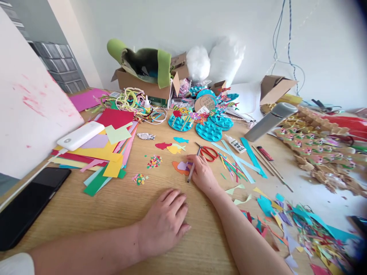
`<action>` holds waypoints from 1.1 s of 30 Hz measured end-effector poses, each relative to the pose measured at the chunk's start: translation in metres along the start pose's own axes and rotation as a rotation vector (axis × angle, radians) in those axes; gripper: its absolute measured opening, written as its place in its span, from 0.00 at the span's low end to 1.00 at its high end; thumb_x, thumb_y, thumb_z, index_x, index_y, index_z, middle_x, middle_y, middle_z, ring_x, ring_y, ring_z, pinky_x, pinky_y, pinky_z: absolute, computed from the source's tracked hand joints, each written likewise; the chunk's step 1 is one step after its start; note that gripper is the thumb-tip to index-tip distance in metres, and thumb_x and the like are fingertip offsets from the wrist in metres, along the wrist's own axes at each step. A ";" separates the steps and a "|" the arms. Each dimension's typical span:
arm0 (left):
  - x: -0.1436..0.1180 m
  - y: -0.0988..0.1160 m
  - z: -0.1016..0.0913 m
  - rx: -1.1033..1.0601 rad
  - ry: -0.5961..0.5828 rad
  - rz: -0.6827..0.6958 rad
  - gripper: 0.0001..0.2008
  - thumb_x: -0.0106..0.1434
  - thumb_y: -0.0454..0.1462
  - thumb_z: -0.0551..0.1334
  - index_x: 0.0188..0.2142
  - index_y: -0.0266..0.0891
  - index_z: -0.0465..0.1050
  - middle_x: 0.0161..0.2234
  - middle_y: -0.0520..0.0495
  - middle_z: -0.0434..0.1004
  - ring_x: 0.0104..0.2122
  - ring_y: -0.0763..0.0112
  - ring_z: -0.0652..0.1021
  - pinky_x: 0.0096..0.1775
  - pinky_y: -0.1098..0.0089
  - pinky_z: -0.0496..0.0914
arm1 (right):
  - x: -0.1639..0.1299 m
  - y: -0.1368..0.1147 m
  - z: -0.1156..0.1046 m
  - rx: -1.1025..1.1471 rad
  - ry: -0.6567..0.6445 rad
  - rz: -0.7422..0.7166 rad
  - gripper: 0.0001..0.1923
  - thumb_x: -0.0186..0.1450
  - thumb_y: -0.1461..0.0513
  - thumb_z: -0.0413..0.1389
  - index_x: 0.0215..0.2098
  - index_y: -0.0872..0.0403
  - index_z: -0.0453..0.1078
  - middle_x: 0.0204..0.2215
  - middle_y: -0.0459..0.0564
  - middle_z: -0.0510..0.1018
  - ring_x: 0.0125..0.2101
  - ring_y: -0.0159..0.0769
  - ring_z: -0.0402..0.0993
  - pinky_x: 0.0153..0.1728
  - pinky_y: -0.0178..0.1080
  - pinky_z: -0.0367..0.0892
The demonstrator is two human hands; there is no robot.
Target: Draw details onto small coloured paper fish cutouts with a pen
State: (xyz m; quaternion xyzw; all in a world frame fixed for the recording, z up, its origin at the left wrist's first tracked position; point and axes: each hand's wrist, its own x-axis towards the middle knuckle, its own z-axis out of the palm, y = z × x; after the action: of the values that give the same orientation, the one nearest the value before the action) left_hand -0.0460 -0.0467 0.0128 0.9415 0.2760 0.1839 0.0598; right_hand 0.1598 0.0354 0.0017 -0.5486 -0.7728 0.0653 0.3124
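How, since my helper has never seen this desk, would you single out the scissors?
On the desk, find the right hand, which holds a pen. The scissors lie just beyond it, red-handled, unlike the white bottle to their right.

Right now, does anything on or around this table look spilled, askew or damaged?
Paper scraps lie strewn loosely at the lower right, looking spilled. The white panel at left has red smears, like stains. The grey flask appears to lean, though that may be lens distortion.
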 end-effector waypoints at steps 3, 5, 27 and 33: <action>0.001 0.000 -0.001 -0.008 0.003 -0.002 0.18 0.65 0.47 0.57 0.46 0.36 0.71 0.52 0.44 0.71 0.54 0.59 0.66 0.58 0.59 0.56 | 0.002 0.001 0.003 0.006 -0.007 -0.015 0.13 0.63 0.73 0.49 0.43 0.54 0.65 0.37 0.55 0.76 0.43 0.46 0.67 0.43 0.44 0.66; 0.003 -0.001 -0.002 -0.012 0.006 -0.005 0.17 0.65 0.46 0.57 0.45 0.36 0.71 0.52 0.44 0.71 0.54 0.60 0.66 0.58 0.60 0.57 | 0.003 0.002 0.005 -0.013 -0.010 -0.014 0.12 0.63 0.72 0.49 0.42 0.54 0.66 0.36 0.54 0.76 0.41 0.46 0.67 0.42 0.45 0.66; 0.004 -0.002 -0.003 -0.030 -0.001 -0.007 0.16 0.65 0.45 0.58 0.46 0.37 0.70 0.52 0.44 0.71 0.53 0.60 0.67 0.57 0.60 0.59 | 0.002 0.009 0.008 0.011 0.052 -0.016 0.18 0.57 0.75 0.49 0.43 0.53 0.65 0.32 0.52 0.73 0.37 0.44 0.66 0.41 0.44 0.64; 0.003 -0.001 -0.003 -0.018 -0.006 -0.012 0.16 0.64 0.45 0.59 0.46 0.37 0.70 0.51 0.44 0.71 0.54 0.61 0.67 0.57 0.59 0.60 | 0.002 0.009 0.007 0.007 0.047 -0.023 0.16 0.58 0.74 0.49 0.43 0.54 0.66 0.31 0.51 0.73 0.36 0.43 0.67 0.41 0.44 0.64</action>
State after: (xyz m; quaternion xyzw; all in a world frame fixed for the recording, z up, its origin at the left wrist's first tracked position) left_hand -0.0449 -0.0441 0.0165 0.9398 0.2796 0.1832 0.0704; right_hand 0.1624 0.0423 -0.0072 -0.5398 -0.7714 0.0517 0.3331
